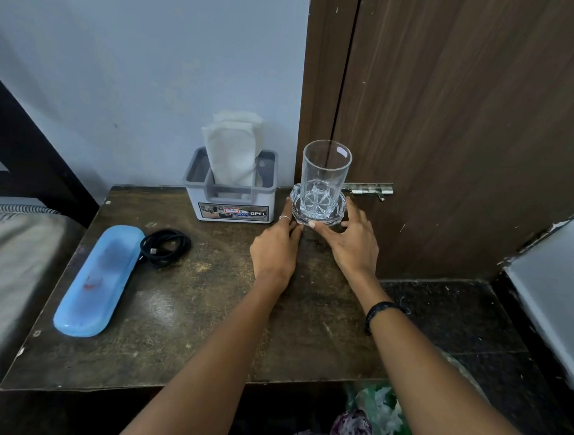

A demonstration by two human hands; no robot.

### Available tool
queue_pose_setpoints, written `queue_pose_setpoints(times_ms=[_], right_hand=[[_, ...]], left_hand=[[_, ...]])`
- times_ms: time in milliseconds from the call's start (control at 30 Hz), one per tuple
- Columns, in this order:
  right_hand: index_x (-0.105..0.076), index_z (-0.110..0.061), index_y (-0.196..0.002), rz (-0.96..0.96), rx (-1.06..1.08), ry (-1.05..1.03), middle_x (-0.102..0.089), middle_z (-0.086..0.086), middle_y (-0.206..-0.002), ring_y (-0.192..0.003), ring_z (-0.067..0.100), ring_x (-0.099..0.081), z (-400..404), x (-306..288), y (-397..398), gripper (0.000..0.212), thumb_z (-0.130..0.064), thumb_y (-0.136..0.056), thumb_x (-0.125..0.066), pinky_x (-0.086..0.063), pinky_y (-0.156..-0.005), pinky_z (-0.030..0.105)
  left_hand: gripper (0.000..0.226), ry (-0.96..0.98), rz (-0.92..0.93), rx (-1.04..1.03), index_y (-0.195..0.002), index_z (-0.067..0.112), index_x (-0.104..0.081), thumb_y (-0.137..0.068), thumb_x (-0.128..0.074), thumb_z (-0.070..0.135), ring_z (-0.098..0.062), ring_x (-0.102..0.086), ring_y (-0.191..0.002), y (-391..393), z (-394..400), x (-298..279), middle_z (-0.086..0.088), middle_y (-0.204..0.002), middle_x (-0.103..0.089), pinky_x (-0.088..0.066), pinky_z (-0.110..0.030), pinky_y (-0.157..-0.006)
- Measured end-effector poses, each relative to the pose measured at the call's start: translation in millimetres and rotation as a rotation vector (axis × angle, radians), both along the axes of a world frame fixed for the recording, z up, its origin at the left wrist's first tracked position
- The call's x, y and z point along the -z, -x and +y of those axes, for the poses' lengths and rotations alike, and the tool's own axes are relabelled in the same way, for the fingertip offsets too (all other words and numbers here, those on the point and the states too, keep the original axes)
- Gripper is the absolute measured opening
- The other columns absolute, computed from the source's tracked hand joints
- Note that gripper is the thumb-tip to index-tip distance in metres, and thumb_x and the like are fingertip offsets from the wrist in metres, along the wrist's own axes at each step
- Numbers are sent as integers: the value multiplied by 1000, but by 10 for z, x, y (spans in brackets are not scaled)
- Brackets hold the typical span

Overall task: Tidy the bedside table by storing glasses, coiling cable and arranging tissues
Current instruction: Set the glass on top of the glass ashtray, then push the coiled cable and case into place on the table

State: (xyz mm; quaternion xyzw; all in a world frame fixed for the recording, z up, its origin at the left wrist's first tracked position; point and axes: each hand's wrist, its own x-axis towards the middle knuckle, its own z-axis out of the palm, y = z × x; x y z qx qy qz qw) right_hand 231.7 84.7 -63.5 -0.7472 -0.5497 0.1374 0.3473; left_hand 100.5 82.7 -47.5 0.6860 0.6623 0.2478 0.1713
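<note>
Glasses case (100, 280) lies near-left to far-right; left grip (274, 250) and right grip (352, 243), unclenched, touch the coaster (326, 218).

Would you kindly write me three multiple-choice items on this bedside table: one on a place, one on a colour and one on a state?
1. Where does the drinking glass stand?
A. on the clear coaster
B. on the floor
C. on a stack of books

2. What colour is the long case?
A. red
B. blue
C. grey

3. How does the black cable lie?
A. stretched out straight
B. hanging over the edge
C. coiled

Answers:
1 A, its base rests on the coaster.
2 B, its lid is pale blue.
3 C, it lies in loops beside the case.
</note>
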Motion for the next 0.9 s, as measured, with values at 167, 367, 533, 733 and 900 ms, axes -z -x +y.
queue_pose_setpoints(times_ms=[167, 367, 533, 733, 900], right_hand=[[-30, -21, -143, -22, -2, 2, -50, 4, -135, -117, 24, -53, 6, 2, 8, 93, -73, -69, -56, -49, -88, 45], [-16, -9, -147, 53, -31, 22, -29, 10, -145, -125, 26, -46, -95, -23, 29, 110, -60, -66, -70, -47, -96, 44], [-19, -8, -146, 41, -19, -40, -28, 14, -141, -131, 26, -31, -500, -43, 321, 104, -43, -68, -77, -28, -109, 33], [-47, -17, -131, 68, -127, -68, -58, 2, -107, -103, 25, -54, -716, -40, 928, 69, -34, -70, -76, -38, -90, 38], [-32, -19, -143, 126, -131, 36, -68, -6, -88, -96, 19, -63, -403, -142, 1166, 74, -41, -81, -65, -38, -97, 40]], left_hand=[[52, -35, 78, 17, -146, 29, -20, -98, -37, 35, -36, -63, -96, -12, -7, 12, -11, -110, -68, -47, -41, -73], [61, -3, -24, 127, -148, 22, -14, -96, -45, 31, -28, -58, -112, -16, -208, -12, -6, -136, -52, -47, -43, -86], [50, -74, -271, 215, -136, 12, -38, -89, -54, 10, -19, -51, -122, 161, -603, 144, -4, -136, -49, -41, -30, -97], [46, -127, -686, -124, -125, 6, -43, -82, -53, -6, -21, -48, -117, 551, -786, 167, -9, -123, -47, -39, -32, -103], [73, -123, -670, -305, -143, 1, -18, -83, -58, -2, -15, -24, -137, 873, -433, -20, -10, -148, -25, -18, -21, -112]])
